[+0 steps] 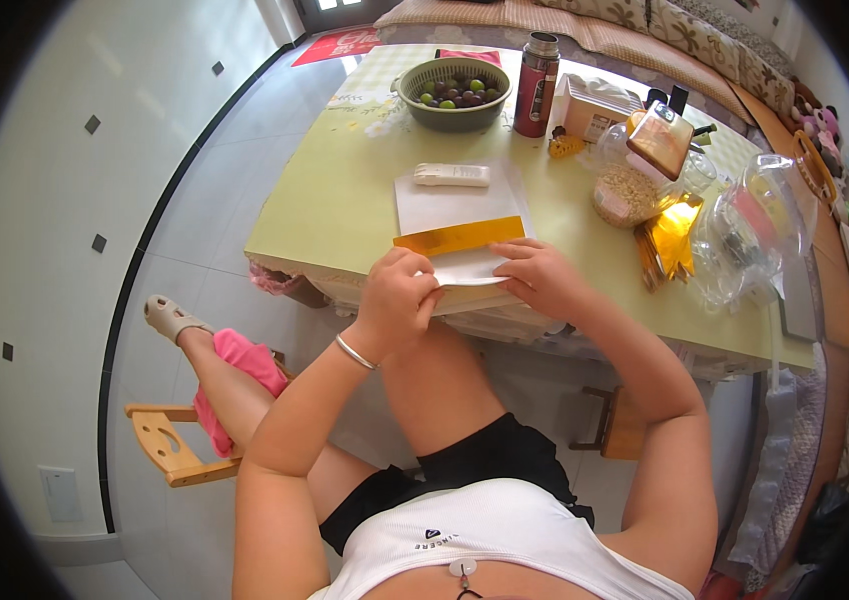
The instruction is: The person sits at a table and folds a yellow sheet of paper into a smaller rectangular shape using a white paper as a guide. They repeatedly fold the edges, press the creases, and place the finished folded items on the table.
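Note:
A sheet of white paper [425, 208] lies near the front edge of the table, its near edge lifted and folded. Across it runs a flat gold strip [460, 237]. My left hand [400, 295] is closed, pinching the left end of the lifted paper edge. At the other end my right hand [545, 278] grips the paper between thumb and fingers, one fingertip resting by the gold strip. A small white plastic tool [453, 175], whose kind I cannot make out, lies on the far part of the paper.
A colander of grapes [407, 98] and a red thermos [537, 85] stand at the back, beside a tissue box [595, 110]. To the right are a jar of grains [623, 195], gold foil pieces [672, 240] and clear plastic packaging [750, 235]. A wooden chair [170, 450] stands lower left.

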A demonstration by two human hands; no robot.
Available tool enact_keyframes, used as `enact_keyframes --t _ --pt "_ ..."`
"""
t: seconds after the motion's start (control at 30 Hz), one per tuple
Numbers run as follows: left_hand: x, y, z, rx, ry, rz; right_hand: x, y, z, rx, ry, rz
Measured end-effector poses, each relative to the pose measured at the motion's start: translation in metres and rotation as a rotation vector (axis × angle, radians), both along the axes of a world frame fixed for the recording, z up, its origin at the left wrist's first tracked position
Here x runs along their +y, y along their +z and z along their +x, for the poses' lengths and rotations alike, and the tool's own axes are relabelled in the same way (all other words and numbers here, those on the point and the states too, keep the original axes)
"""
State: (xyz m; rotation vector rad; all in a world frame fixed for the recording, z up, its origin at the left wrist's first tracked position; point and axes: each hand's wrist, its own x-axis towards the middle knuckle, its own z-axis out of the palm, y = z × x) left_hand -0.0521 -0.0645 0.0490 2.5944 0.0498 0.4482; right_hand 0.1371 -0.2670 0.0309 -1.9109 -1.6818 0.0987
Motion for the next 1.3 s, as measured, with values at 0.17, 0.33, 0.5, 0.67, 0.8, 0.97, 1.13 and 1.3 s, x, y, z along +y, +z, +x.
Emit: enact_keyframes --t 0.17,0.33,0.5,0.67,0.8,0.97,1.13,1.3 --pt "0.005 -0.009 0.001 -0.114 -0.041 0.174 -0.001 0.016 -0.005 0.008 0.003 -0.070" --pt "0.030 -0.025 0.011 0.052 -0.053 -0.028 0.012 -0.003 0.019 0.129 0.056 0.038" --pt "0.038 -0.027 0.012 0.102 -0.034 -0.076 0.020 -0.006 0.041 0.292 0.115 0.012" --pt "0.041 -0.031 0.010 0.006 -0.026 -0.005 0.037 -0.006 0.053 0.444 0.090 -0.102" --pt "0.025 -0.006 0.008 -0.104 0.058 0.041 0.046 -0.014 0.057 0.719 -0.036 -0.093" --pt "0.033 -0.022 0.016 -0.198 0.146 -0.227 0.059 -0.042 0.056 0.793 -0.153 0.053" --pt "0.061 -0.036 0.037 -0.067 0.242 -0.330 0.063 -0.042 0.045 0.670 -0.251 0.204" --pt "0.064 -0.033 0.056 -0.019 0.417 -0.171 0.069 -0.032 0.036 0.405 -0.405 0.269"
